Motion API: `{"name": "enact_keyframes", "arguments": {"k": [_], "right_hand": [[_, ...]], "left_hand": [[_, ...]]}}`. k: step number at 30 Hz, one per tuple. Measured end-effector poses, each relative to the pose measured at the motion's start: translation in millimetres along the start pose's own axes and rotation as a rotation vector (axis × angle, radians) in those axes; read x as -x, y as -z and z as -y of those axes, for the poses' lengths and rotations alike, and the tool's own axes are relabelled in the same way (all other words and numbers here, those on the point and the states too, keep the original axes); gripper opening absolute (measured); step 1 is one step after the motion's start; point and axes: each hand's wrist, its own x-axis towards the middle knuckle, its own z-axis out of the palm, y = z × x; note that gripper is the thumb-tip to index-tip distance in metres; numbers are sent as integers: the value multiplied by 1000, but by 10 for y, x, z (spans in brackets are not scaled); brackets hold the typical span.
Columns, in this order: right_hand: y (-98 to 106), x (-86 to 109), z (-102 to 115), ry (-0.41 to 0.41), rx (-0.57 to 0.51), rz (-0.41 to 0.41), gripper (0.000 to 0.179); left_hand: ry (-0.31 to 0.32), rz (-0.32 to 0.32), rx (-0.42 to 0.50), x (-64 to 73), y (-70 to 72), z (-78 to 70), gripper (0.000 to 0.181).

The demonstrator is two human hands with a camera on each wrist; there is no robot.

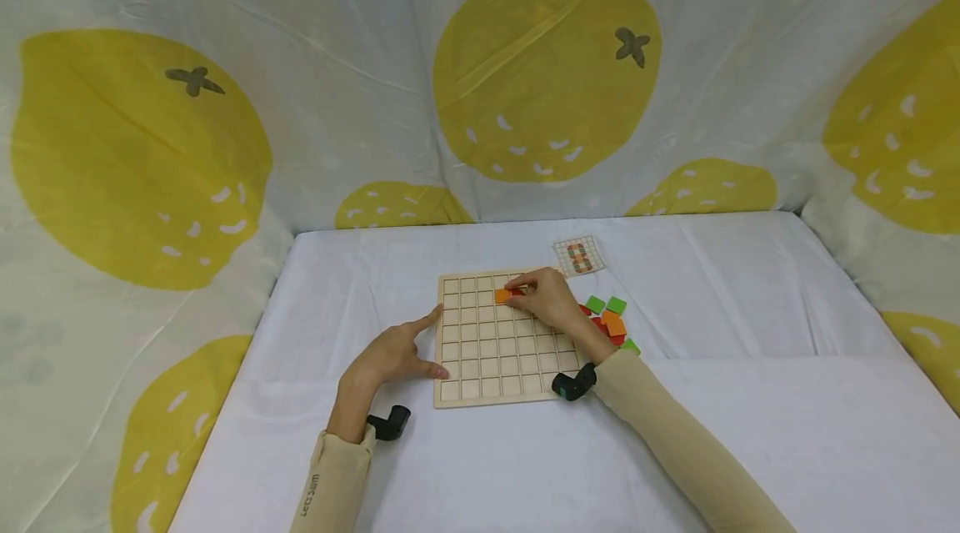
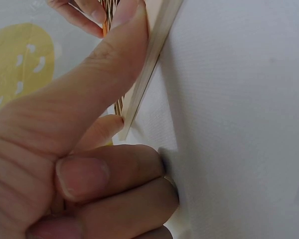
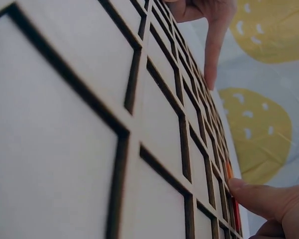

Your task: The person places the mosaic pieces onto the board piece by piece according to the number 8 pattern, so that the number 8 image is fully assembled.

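A square wooden grid board (image 1: 480, 341) lies on the white cloth. My left hand (image 1: 392, 354) steadies its left edge: thumb on the near corner, index finger stretched to the edge farther up, the other fingers folded in the left wrist view. Near the board's far side, my right hand (image 1: 551, 299) pinches an orange square tile (image 1: 500, 296) between thumb and index finger, at a grid cell. A red piece (image 1: 517, 292) shows just beside it, partly hidden under the fingers. In the right wrist view the thumb touches the orange tile (image 3: 229, 171), with the red piece (image 3: 236, 214) below.
Right of the board, partly behind my right wrist, lies a loose pile of green tiles (image 1: 617, 305), orange tiles (image 1: 613, 324) and red pieces. A small gridded pattern card (image 1: 579, 256) lies past the board's far right corner. Lemon-printed cloth (image 1: 547, 74) hangs behind.
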Motion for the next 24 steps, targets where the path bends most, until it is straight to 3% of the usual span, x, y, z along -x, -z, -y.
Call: {"name": "enact_keyframes", "arguments": {"k": [8, 18, 24], "right_hand": [[122, 67, 9, -27, -23, 25, 30], [612, 336, -192, -78, 17, -30, 32], [853, 529, -334, -173, 65, -60, 35]], "left_hand": [[1, -4, 7, -2, -6, 4, 113], [-13, 4, 10, -13, -6, 4, 113], [-3, 8, 13, 0, -9, 6, 113]]}}
